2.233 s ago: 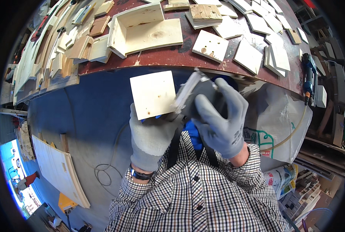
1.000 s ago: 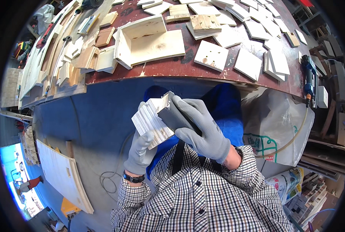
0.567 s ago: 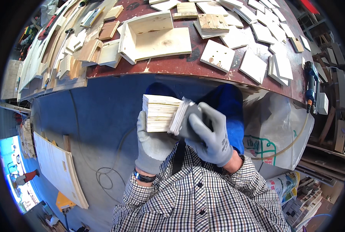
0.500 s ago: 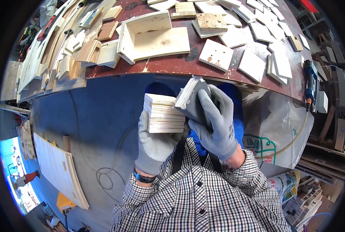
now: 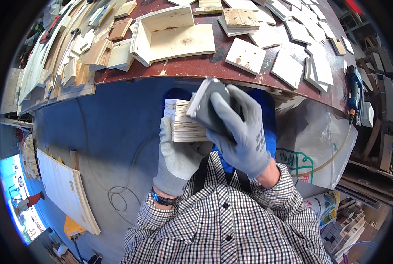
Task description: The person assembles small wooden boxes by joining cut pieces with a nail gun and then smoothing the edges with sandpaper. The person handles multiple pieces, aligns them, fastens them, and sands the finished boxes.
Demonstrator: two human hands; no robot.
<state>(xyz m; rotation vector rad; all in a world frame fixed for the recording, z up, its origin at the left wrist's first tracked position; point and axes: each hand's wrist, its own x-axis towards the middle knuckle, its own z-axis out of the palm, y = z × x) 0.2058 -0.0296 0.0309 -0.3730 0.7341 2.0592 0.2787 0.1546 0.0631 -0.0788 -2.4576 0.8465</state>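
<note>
A stack of thin light wooden boards (image 5: 183, 124), edges facing up, rests in my left hand (image 5: 179, 156), whose grey-gloved fingers and thumb wrap round it from below and the sides. My right hand (image 5: 247, 132), also gloved, grips a dark grey sanding block (image 5: 212, 108) with a pale, ragged-edged face. The block is tilted and overlaps the right part of the stack. Whether its face touches the board edges cannot be told. Both hands are in front of my body, just short of the bench edge.
A dark red workbench (image 5: 161, 72) carries an open wooden box (image 5: 183, 42), several white boards (image 5: 286, 68) and wood strips at left. At its right edge lies a power tool (image 5: 354, 90) with a hose. A plastic sack (image 5: 315, 141) stands below; a large panel (image 5: 64, 189) leans lower left.
My right hand has moved the sanding block left and slightly away from me, further over the stack. The left hand and its boards have shifted a little farther forward.
</note>
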